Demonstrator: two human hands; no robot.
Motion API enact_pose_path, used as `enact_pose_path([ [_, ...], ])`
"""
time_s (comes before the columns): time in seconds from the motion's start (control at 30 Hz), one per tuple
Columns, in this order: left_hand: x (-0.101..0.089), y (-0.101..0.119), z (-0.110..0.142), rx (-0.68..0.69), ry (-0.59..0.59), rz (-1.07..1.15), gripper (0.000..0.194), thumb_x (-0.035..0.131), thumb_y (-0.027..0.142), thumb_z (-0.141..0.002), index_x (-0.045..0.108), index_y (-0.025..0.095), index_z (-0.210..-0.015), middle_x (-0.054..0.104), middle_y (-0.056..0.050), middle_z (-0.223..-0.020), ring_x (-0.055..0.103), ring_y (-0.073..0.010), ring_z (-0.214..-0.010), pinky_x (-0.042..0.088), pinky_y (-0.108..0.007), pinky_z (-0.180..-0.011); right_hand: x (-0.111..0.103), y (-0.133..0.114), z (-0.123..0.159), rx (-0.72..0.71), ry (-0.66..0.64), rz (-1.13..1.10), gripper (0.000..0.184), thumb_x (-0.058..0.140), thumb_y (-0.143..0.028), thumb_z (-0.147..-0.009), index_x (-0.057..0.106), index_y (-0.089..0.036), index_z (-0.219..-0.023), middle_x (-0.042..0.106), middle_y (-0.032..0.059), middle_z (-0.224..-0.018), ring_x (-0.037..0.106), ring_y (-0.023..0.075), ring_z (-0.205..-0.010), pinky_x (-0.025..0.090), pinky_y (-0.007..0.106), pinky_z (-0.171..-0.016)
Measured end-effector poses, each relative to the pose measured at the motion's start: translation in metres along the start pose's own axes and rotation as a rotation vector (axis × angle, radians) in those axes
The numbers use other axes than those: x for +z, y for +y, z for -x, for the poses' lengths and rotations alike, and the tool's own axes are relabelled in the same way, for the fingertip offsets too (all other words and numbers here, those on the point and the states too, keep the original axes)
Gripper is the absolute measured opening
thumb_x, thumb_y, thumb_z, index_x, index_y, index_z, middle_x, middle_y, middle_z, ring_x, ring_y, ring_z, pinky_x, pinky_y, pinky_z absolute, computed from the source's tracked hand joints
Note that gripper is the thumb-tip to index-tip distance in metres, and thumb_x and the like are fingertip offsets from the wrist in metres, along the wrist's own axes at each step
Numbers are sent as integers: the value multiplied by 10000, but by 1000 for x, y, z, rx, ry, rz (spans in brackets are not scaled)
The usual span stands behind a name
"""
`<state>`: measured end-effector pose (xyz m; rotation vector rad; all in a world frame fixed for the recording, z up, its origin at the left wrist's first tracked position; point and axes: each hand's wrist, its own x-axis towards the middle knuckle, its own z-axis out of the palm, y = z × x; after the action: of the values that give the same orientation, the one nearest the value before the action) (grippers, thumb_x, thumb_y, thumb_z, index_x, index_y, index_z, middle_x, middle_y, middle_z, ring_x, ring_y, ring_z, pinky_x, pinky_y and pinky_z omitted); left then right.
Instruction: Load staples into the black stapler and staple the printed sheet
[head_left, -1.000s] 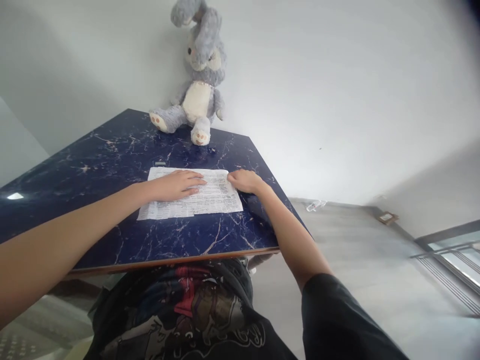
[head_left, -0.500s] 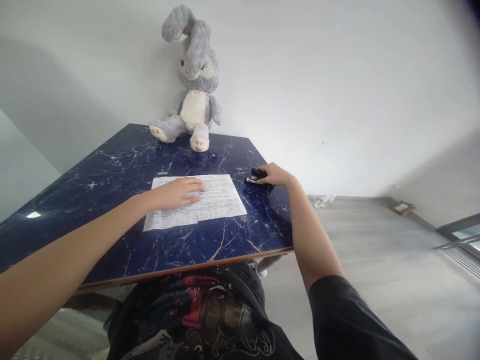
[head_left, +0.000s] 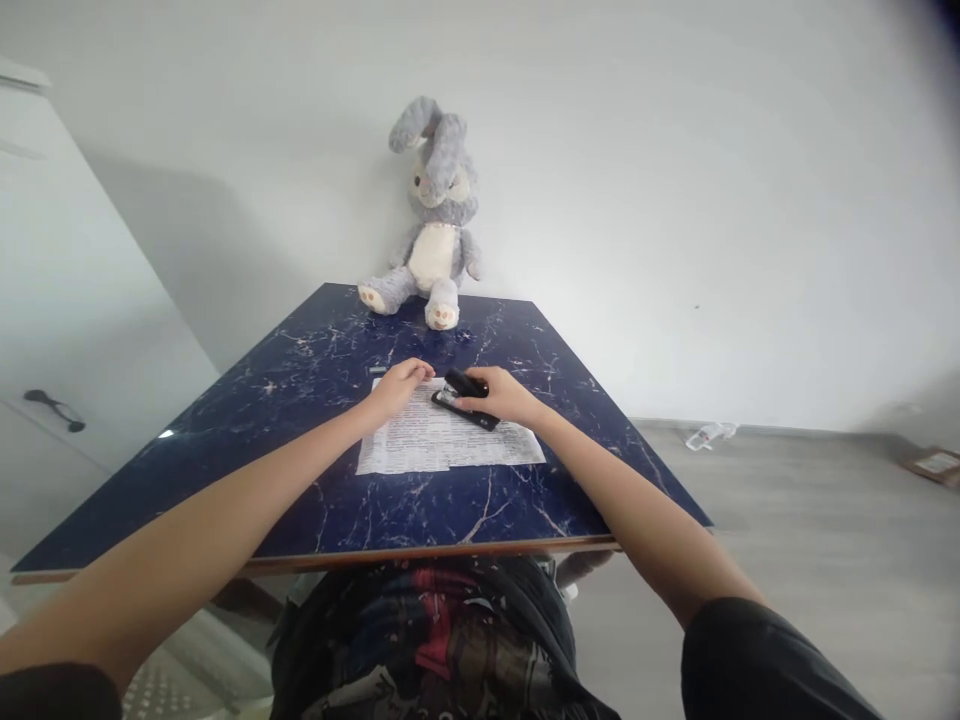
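A printed sheet of paper (head_left: 409, 440) lies on the dark blue marbled table. My left hand (head_left: 405, 385) rests at the paper's upper edge, its fingers curled and pressed together there. In my right hand (head_left: 504, 395) is a black stapler (head_left: 480, 415), its top arm raised from the base and its front end pointing left toward my left hand. The stapler is over the upper right part of the paper. A small flat greyish strip (head_left: 377, 370) lies just beyond the paper's upper left corner; its kind is too small to tell.
A grey plush rabbit (head_left: 435, 255) sits at the table's (head_left: 300, 370) far end against the wall. On the left stands a white cabinet with a dark handle (head_left: 54, 410). A white item (head_left: 711, 434) and a brown box (head_left: 934, 464) lie on the floor to the right.
My right hand has brought the stapler left from beside the paper to over it. My left hand has moved from lying flat on the sheet to its upper edge, fingers now curled. The view has shifted.
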<state>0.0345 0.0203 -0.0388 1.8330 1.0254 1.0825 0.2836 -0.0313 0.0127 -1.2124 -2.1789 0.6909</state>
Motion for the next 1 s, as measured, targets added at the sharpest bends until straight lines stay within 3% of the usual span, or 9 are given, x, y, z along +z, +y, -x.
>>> enact_pose_path([
  [0.1, -1, -1, -1, -105, 57, 266, 297, 594, 445, -965, 713, 174, -944, 752, -111, -1039, 717, -262, -1054, 527, -430, -1026, -8, 5, 5, -12, -299, -283, 521, 756, -534, -878, 737, -170, -1251, 753, 89, -1108, 661, 227, -959, 506, 336, -821],
  [0.17, 0, -1, -1, -142, 69, 322, 280, 613, 417, -963, 726, 165, -916, 753, -109, -1012, 720, -248, -1031, 524, -410, -1021, -19, 15, 9, 2, -461, -471, 578, 759, -540, -892, 709, -176, -1338, 747, 108, -1234, 679, 244, -1051, 533, 366, -898],
  [0.27, 2, 1, 0, -148, 72, 338, 273, 628, 397, -967, 739, 159, -892, 753, -102, -987, 720, -229, -997, 525, -387, -1000, -28, 29, 12, 44, -513, -614, 656, 866, -499, -806, 709, -168, -1351, 736, 127, -1313, 680, 273, -1153, 526, 425, -1018],
  [0.37, 3, 1, 0, -146, 74, 333, 277, 635, 395, -977, 741, 156, -886, 755, -102, -977, 719, -220, -978, 528, -369, -973, -27, 39, 11, 62, -482, -662, 687, 912, -449, -767, 702, -181, -1364, 709, 136, -1382, 658, 294, -1243, 488, 474, -1105],
  [0.5, 1, 1, 0, -170, 76, 329, 307, 624, 427, -996, 736, 160, -896, 761, -109, -983, 724, -224, -969, 531, -378, -958, -20, 36, 11, 0, -411, -571, 681, 863, -438, -824, 655, -182, -1420, 687, 144, -1409, 652, 295, -1257, 491, 478, -1100],
  [0.63, 1, 1, 0, -165, 65, 330, 346, 612, 469, -998, 741, 160, -910, 766, -109, -990, 726, -236, -985, 530, -380, -945, -5, 17, 9, -120, -268, -248, 584, 803, -400, -856, 664, -181, -1379, 725, 129, -1310, 682, 290, -1139, 536, 451, -991],
  [0.77, 1, 6, 0, -208, 126, 375, 334, 599, 421, -1020, 737, 144, -893, 761, -106, -968, 726, -210, -934, 533, -349, -910, 12, 2, 7, -221, -116, 90, 461, 740, -164, -810, 699, -166, -1270, 771, 97, -1163, 713, 267, -1002, 548, 412, -925],
  [0.9, -1, 18, 4, -285, 164, 562, 241, 681, 381, -998, 698, 151, -927, 772, -117, -990, 745, -209, -886, 567, -366, -908, 16, 0, 11, -372, 127, 352, 656, 530, 27, -823, 608, -203, -1432, 675, 122, -1421, 633, 297, -1281, 522, 481, -1081],
  [1.0, -1, 27, 8, -386, 60, 710, 281, 714, 418, -982, 687, 142, -939, 772, -152, -962, 758, -245, -847, 608, -418, -863, 16, -4, 14, -451, 237, 627, 664, 446, 57, -900, 562, -205, -1499, 599, 140, -1523, 508, 335, -1431, 479, 551, -1150],
])
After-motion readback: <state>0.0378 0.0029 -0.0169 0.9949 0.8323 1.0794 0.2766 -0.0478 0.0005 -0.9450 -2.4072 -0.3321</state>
